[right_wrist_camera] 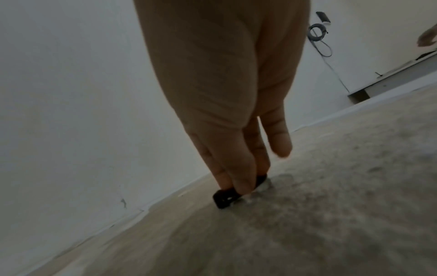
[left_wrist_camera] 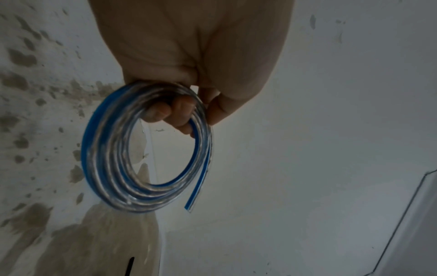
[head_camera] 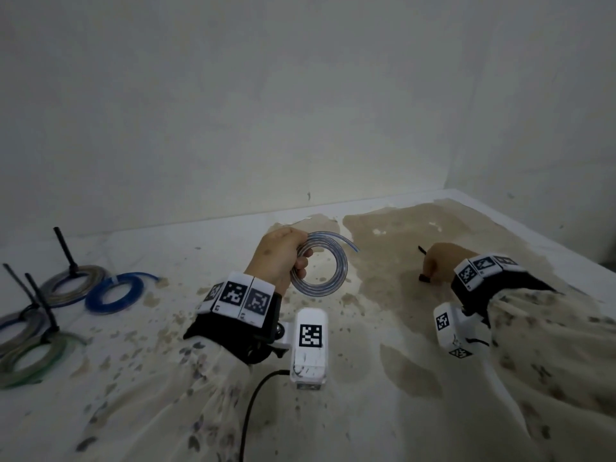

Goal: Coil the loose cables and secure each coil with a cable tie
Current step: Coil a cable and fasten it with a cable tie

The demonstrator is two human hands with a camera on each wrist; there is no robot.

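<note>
My left hand [head_camera: 283,258] grips a coil of clear cable with a blue stripe [head_camera: 328,271], held a little above the stained surface. In the left wrist view the fingers curl through the coil [left_wrist_camera: 141,149], and its cut end hangs free at the lower right. My right hand [head_camera: 440,261] pinches a black cable tie [head_camera: 424,278] against the surface, the tie's tip poking out above the knuckles. The right wrist view shows thumb and fingers closed on the tie's head [right_wrist_camera: 227,199].
Several coiled cables lie at the left, each bound by a black tie that sticks up: a grey one [head_camera: 71,285], a blue one [head_camera: 113,293], a green one [head_camera: 33,358]. A white wall [head_camera: 300,111] closes off the back. A black cord [head_camera: 253,411] runs from the wrist camera.
</note>
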